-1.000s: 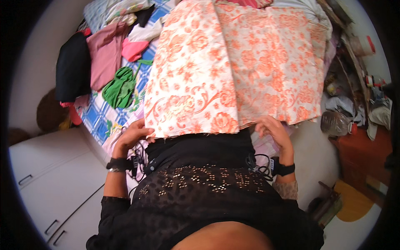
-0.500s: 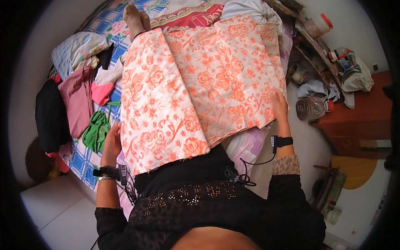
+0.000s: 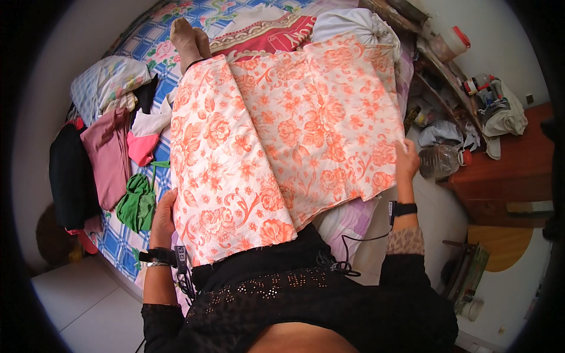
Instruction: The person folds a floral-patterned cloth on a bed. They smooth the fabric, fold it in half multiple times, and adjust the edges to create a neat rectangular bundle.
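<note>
A wide white cloth with orange floral print (image 3: 323, 129) lies over my stretched-out legs, its left part folded over in a long flap. Its lower edge looks raw and frayed. My left hand (image 3: 165, 213) is closed at the flap's left edge, its fingertips partly hidden by the fabric. At the cloth's right edge my right hand (image 3: 406, 159) pinches the border, fingers on top. Both wrists carry black straps with small devices and cables. My feet (image 3: 187, 41) stick out past the far left corner of the cloth.
A blue checked bedsheet (image 3: 112, 244) lies beneath. Left of me are a green garment (image 3: 136, 203), a pink garment (image 3: 109, 153) and a black one (image 3: 70, 170). A red patterned textile (image 3: 271, 38) lies beyond. Rightward are a clear plastic jar (image 3: 438, 162) and wooden shelving (image 3: 447, 76).
The view has tilted, so the cloth and bed sit lower in it. My right hand has moved slightly outward with the cloth's right edge. My left hand stays at the left edge.
</note>
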Demonstrator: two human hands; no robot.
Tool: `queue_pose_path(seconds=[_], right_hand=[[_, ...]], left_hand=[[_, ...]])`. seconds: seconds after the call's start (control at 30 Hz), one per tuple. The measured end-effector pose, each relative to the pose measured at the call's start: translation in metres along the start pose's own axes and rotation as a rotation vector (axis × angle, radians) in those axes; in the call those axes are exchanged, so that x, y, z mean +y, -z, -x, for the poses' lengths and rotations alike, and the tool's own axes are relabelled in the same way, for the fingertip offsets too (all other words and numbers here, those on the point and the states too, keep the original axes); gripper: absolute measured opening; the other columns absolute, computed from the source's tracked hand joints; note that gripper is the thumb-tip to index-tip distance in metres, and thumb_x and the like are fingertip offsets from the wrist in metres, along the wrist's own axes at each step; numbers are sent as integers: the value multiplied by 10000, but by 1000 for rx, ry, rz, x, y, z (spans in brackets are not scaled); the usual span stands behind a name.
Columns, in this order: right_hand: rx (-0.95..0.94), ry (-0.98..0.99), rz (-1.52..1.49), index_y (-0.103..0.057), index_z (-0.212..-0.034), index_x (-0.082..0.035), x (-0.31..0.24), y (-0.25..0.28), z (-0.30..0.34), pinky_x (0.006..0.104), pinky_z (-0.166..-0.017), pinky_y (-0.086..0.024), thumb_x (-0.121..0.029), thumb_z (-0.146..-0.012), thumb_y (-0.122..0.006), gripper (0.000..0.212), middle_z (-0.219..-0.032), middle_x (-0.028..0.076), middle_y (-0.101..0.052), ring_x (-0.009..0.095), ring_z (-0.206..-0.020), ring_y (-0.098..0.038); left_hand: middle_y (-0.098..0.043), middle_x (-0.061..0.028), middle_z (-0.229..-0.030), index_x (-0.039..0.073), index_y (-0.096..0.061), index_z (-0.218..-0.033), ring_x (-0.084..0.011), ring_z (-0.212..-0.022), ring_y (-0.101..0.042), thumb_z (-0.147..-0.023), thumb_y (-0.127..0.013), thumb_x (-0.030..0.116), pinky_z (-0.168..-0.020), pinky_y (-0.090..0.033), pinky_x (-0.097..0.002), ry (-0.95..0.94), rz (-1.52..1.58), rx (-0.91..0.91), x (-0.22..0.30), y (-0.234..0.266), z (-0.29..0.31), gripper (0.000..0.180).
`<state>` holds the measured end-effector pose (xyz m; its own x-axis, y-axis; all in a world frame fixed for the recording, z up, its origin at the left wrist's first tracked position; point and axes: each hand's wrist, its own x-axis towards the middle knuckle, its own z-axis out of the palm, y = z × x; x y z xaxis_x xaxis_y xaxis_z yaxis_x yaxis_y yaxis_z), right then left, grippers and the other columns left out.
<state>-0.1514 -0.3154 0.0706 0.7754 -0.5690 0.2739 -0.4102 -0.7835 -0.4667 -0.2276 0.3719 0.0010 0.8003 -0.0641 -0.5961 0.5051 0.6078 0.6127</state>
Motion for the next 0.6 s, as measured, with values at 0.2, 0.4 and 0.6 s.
queue_pose_path(seconds=[0.2, 0.4, 0.6], right_hand=[[41, -146, 61, -648, -1092, -72, 49, -23, 14, 423, -845, -496, -406, -845, -684, 417, -1077, 179, -695, 367, -992, -651], [-3, 65, -50, -644, -1118, -72, 73, -37, -15, 410, -861, -492, -326, -851, -679, 370, -1083, 185, -685, 369, -994, -645], [-409, -243, -586, -645, -1067, 59, 72, -19, -36, 305, -817, -483, -385, -898, -680, 477, -1021, 83, -686, 154, -925, -629]], left_hand=[[-695, -98, -1085, 11, -607, -1093, -165, -946, -673, -972, -596, 175, -881, -543, -317, -43, -28, 25, -5, 0, 0, 204], [-670, -128, -1199, -14, -576, -1247, -201, -1042, -666, -963, -596, 253, -955, -525, -353, -53, -103, -4, -10, 15, -9, 390], [-675, -125, -1182, -10, -571, -1251, -202, -1031, -670, -958, -595, 246, -948, -528, -354, -67, -87, 11, -12, 19, -11, 390]])
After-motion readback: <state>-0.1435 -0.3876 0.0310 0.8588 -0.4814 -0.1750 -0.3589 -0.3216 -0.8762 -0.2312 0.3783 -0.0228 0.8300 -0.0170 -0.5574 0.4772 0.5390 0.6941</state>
